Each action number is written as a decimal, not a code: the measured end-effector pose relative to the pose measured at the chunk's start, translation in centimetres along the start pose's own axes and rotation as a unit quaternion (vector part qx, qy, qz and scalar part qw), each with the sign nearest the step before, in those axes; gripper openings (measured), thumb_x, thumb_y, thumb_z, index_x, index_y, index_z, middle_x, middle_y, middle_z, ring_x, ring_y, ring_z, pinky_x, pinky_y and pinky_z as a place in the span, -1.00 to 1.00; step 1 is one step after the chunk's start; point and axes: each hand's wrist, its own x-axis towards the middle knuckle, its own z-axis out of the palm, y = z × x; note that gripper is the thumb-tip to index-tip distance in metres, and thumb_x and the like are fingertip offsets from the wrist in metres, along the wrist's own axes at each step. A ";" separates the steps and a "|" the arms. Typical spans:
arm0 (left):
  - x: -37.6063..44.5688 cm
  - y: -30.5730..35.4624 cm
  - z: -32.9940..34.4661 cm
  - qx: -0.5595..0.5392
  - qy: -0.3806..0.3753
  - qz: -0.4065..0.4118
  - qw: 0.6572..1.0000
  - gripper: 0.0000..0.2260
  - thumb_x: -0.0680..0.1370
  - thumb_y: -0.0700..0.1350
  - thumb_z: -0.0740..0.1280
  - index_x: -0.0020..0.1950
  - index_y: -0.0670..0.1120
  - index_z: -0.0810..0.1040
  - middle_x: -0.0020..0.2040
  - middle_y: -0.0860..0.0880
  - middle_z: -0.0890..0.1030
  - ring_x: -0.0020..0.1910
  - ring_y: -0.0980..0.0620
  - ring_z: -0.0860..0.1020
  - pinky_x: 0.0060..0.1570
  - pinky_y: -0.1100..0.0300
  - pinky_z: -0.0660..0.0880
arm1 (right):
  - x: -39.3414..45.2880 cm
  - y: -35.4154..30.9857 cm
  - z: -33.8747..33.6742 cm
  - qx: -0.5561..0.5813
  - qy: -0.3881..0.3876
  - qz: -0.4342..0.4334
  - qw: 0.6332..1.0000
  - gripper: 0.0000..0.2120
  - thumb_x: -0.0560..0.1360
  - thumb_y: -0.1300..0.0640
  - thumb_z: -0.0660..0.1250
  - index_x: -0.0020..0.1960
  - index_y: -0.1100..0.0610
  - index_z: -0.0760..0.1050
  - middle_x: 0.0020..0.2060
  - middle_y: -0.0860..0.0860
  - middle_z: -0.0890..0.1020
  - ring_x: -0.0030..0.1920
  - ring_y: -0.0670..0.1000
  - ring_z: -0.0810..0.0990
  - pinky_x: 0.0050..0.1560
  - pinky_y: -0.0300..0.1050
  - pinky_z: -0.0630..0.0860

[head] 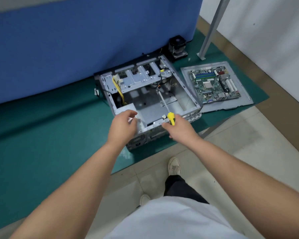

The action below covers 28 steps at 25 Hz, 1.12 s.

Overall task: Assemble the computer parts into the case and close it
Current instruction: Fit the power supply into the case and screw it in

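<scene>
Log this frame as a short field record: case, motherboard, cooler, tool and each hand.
case: computer case open on the green mat, no board inside
motherboard: motherboard lying on a grey panel right of the case
cooler: CPU cooler on the mat behind the case
tool: screwdriver, yellow handle, shaft pointing into the case
left hand: left hand over the case's near corner, holding nothing clearly
right hand: right hand grips the screwdriver

Green floor mat [41, 128], blue partition [76, 45], white wall [266, 31]

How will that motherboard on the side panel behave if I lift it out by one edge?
The motherboard looks thin and wide, so it would probably flex slightly. Its upright slots and chips look fragile. It lies loose on the smooth panel and may slide.
</scene>
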 end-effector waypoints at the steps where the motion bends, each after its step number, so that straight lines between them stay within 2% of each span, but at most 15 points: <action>1: 1.7 -0.3 0.1 0.077 -0.011 0.032 0.996 -0.71 0.64 -0.08 0.29 0.35 -0.04 0.59 0.29 -0.02 0.61 0.31 -0.03 0.52 0.33 0.02 0.45 | 1.9 -0.1 -2.0 -0.057 0.016 -0.011 0.998 -0.69 0.58 -0.11 0.35 0.06 0.13 0.41 -0.19 0.07 0.57 -0.17 0.12 0.62 -0.27 -0.03 0.46; 3: 5.2 -0.9 0.4 0.187 -0.041 0.053 0.980 -0.64 0.65 0.03 0.27 0.44 -0.02 0.51 0.40 -0.03 0.53 0.43 -0.06 0.43 0.45 -0.04 0.32 | 5.8 -0.2 -5.6 -0.141 0.046 -0.021 0.989 -0.67 0.56 -0.09 0.36 0.06 0.15 0.38 -0.20 0.04 0.53 -0.13 0.17 0.55 -0.26 -0.01 0.37; 5: 8.1 -1.0 1.2 0.231 -0.088 0.011 0.969 -0.58 0.67 0.13 0.21 0.49 0.02 0.44 0.33 -0.02 0.58 0.39 -0.04 0.47 0.50 -0.03 0.18 | 9.8 -0.1 -8.1 -0.215 0.064 -0.017 0.974 -0.61 0.56 -0.07 0.37 0.17 0.19 0.37 -0.06 0.10 0.55 -0.06 0.19 0.55 -0.19 0.01 0.43; 7: 9.5 -1.2 2.3 0.272 -0.096 -0.026 0.957 -0.59 0.66 0.18 0.13 0.42 0.04 0.47 -0.01 0.04 0.65 0.10 0.00 0.59 0.40 -0.02 0.18 | 13.4 -0.1 -9.4 -0.277 0.078 -0.025 0.957 -0.51 0.56 -0.04 0.40 0.30 0.25 0.35 0.17 0.20 0.51 0.12 0.24 0.55 0.01 0.09 0.53; 8: 9.8 -1.2 2.8 0.297 -0.077 -0.032 0.951 -0.62 0.65 0.18 0.09 0.31 0.05 0.53 -0.15 0.09 0.62 -0.05 0.02 0.59 0.32 -0.01 0.21 | 15.1 -0.1 -9.9 -0.295 0.076 -0.032 0.952 -0.46 0.55 -0.03 0.42 0.34 0.28 0.33 0.23 0.23 0.48 0.19 0.26 0.53 0.08 0.10 0.53; 9: 9.9 -1.1 3.2 0.315 -0.049 -0.035 0.947 -0.65 0.63 0.16 0.06 0.17 0.07 0.56 -0.22 0.10 0.60 -0.15 0.04 0.57 0.26 0.00 0.24 | 16.6 -0.3 -10.3 -0.306 0.065 -0.037 0.949 -0.44 0.54 -0.02 0.44 0.35 0.29 0.32 0.25 0.23 0.46 0.21 0.26 0.53 0.08 0.08 0.52; 11: 9.8 -1.0 3.8 0.333 -0.011 -0.036 0.942 -0.67 0.59 0.12 0.02 -0.04 0.06 0.55 -0.25 0.09 0.60 -0.24 0.04 0.55 0.18 0.01 0.29 | 19.1 -0.6 -10.4 -0.321 0.035 -0.062 0.945 -0.54 0.54 0.02 0.44 0.26 0.25 0.35 0.14 0.19 0.50 0.11 0.25 0.59 -0.07 0.03 0.50; 13: 9.9 -1.0 4.1 0.342 0.002 -0.039 0.939 -0.72 0.58 0.09 0.04 -0.15 0.06 0.49 -0.30 0.08 0.58 -0.32 0.04 0.51 0.13 0.01 0.31 | 20.9 -0.8 -9.8 -0.352 0.024 -0.103 0.930 -0.72 0.55 0.14 0.39 0.08 0.18 0.31 -0.06 0.14 0.51 -0.06 0.24 0.61 -0.22 0.00 0.43; 14: 9.9 -1.1 4.2 0.347 0.004 -0.044 0.937 -0.73 0.59 0.08 0.06 -0.18 0.06 0.47 -0.33 0.08 0.56 -0.35 0.05 0.49 0.12 0.02 0.32 | 21.4 -0.8 -9.4 -0.372 0.024 -0.121 0.920 -0.75 0.53 0.21 0.35 0.02 0.15 0.25 -0.14 0.12 0.49 -0.16 0.23 0.57 -0.27 -0.01 0.39; 16: 9.9 -1.1 4.4 0.360 0.009 -0.049 0.932 -0.74 0.60 0.07 0.07 -0.20 0.06 0.46 -0.34 0.08 0.55 -0.36 0.06 0.48 0.12 0.04 0.32 | 21.7 -0.6 -8.9 -0.396 0.031 -0.137 0.907 -0.76 0.49 0.32 0.27 -0.01 0.14 0.21 -0.25 0.10 0.45 -0.27 0.21 0.47 -0.32 -0.02 0.36; 19: 9.9 -1.0 4.5 0.362 0.010 -0.060 0.930 -0.76 0.59 0.05 0.09 -0.19 0.05 0.47 -0.31 0.07 0.55 -0.32 0.04 0.51 0.15 0.04 0.32 | 22.1 -0.5 -9.3 -0.394 0.018 -0.143 0.907 -0.77 0.47 0.37 0.23 0.00 0.15 0.24 -0.38 0.04 0.36 -0.31 0.20 0.46 -0.35 -0.02 0.38; 22: 9.8 -0.7 4.4 0.346 0.016 -0.063 0.936 -0.76 0.59 0.05 0.09 -0.20 0.05 0.47 -0.30 0.08 0.54 -0.30 0.04 0.50 0.14 0.06 0.31 | 21.8 -0.7 -9.7 -0.406 -0.001 -0.153 0.901 -0.74 0.48 0.37 0.24 0.01 0.14 0.20 -0.40 0.02 0.32 -0.32 0.20 0.46 -0.37 -0.04 0.36; 25: 8.5 -1.0 4.4 0.340 0.004 -0.062 0.938 -0.74 0.59 0.07 0.07 -0.19 0.06 0.47 -0.30 0.09 0.53 -0.28 0.06 0.50 0.13 0.07 0.30 | 20.7 0.1 -9.6 -0.422 -0.002 -0.143 0.895 -0.75 0.47 0.38 0.23 0.03 0.15 0.24 -0.42 0.02 0.33 -0.40 0.15 0.44 -0.47 -0.12 0.22; 28: 7.6 -0.9 4.4 0.346 -0.022 -0.062 0.936 -0.73 0.58 0.09 0.04 -0.14 0.08 0.48 -0.26 0.10 0.55 -0.24 0.07 0.52 0.15 0.07 0.30 | 19.9 0.7 -9.3 -0.433 0.008 -0.131 0.892 -0.76 0.47 0.36 0.24 0.06 0.16 0.28 -0.43 0.01 0.32 -0.49 0.03 0.31 -0.51 -0.16 0.16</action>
